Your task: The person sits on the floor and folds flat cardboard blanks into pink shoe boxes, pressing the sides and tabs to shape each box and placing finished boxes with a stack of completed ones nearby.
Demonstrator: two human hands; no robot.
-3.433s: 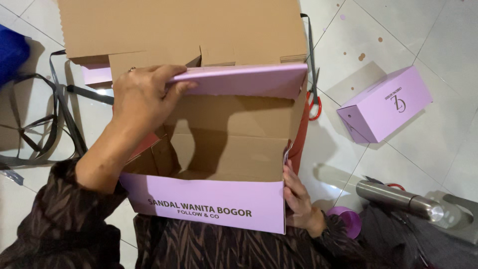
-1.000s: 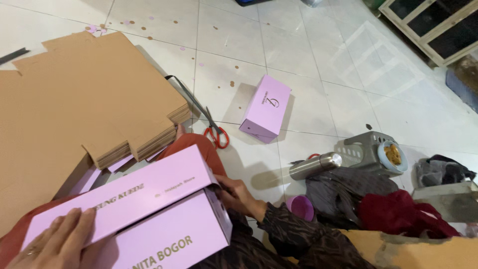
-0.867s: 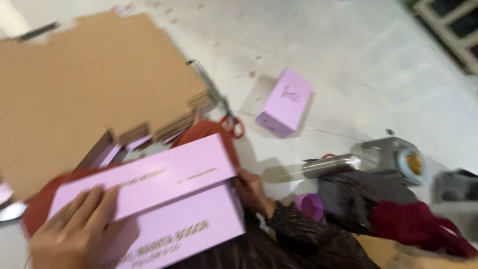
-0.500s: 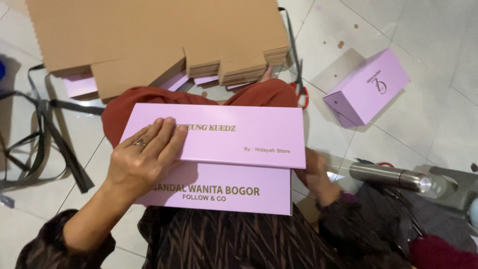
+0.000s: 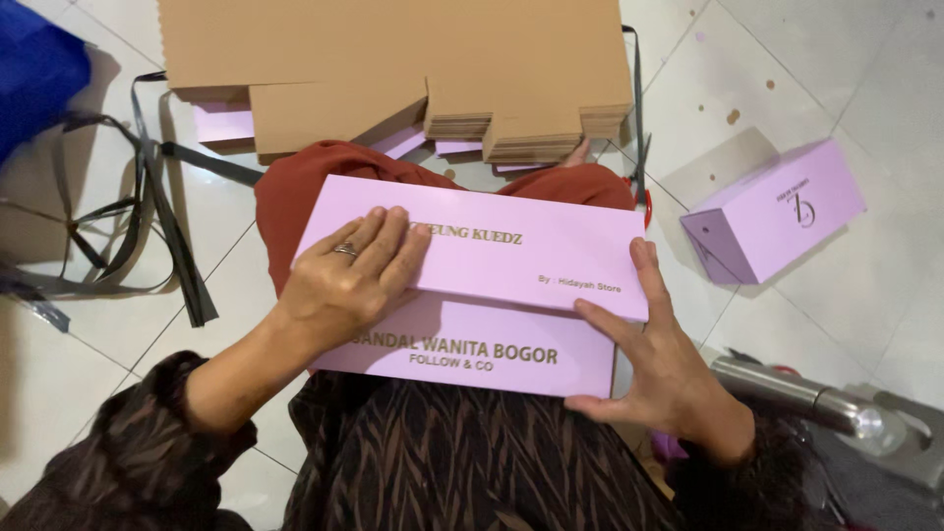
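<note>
A flat pink cardboard box (image 5: 511, 265) with gold print rests across my lap, lid flap folded down over its front. My left hand (image 5: 344, 280), a ring on one finger, lies palm-down on the lid's left part, fingers spread. My right hand (image 5: 659, 359) cups the box's right end, thumb on the front face, fingers along the lid edge. Rust-red trousers (image 5: 295, 187) show beyond the box.
A stack of flat brown cardboard blanks (image 5: 393, 69) lies ahead on the tiled floor, pink edges beneath. A finished pink box (image 5: 772, 211) sits at right. Red-handled scissors (image 5: 639, 187), black straps (image 5: 147, 216), a blue bag (image 5: 39, 69) and a metal flask (image 5: 806, 398) lie around.
The box was open and held upright; now it is closed and lying on my lap. My left hand has pressed the lid down; my right hand moved onto the right end.
</note>
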